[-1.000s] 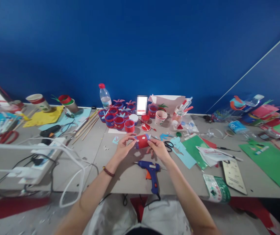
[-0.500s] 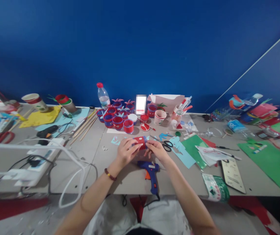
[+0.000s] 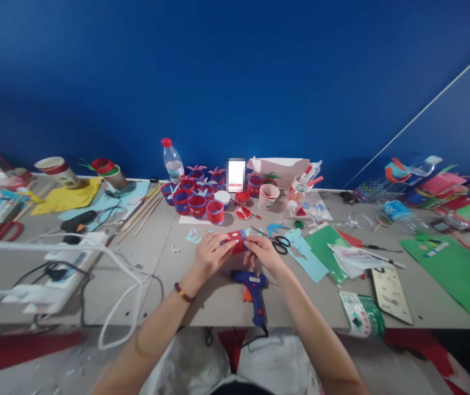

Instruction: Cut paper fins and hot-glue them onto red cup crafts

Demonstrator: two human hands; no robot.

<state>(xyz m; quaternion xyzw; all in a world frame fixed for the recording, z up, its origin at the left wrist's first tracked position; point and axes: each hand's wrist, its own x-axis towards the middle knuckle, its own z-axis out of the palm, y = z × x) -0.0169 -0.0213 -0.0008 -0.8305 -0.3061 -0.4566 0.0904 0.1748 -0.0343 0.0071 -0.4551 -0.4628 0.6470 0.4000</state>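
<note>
Between my two hands is a small red paper cup (image 3: 236, 243) with a blue rim and a pale dot, lying on its side above the table. My left hand (image 3: 212, 255) has its fingers closed round one end of the cup. At the other end, the fingertips of my right hand (image 3: 262, 252) pinch its blue edge. A blue glue gun (image 3: 254, 281) with an orange trigger lies on the table just below my hands. Black-handled scissors (image 3: 281, 244) rest beyond my right hand. My fingers cover parts of the cup.
Several red and blue cups (image 3: 197, 206) stand at the back, beside a plastic bottle (image 3: 172, 159). Light-blue paper (image 3: 311, 263) and green sheets (image 3: 457, 269) lie to the right. A white power strip (image 3: 70, 274) with loose cables occupies the left side, near wooden sticks (image 3: 148, 214).
The cup has turned slightly in my fingers, and more of its red side shows. Both hands stay in nearly the same place, still holding it.
</note>
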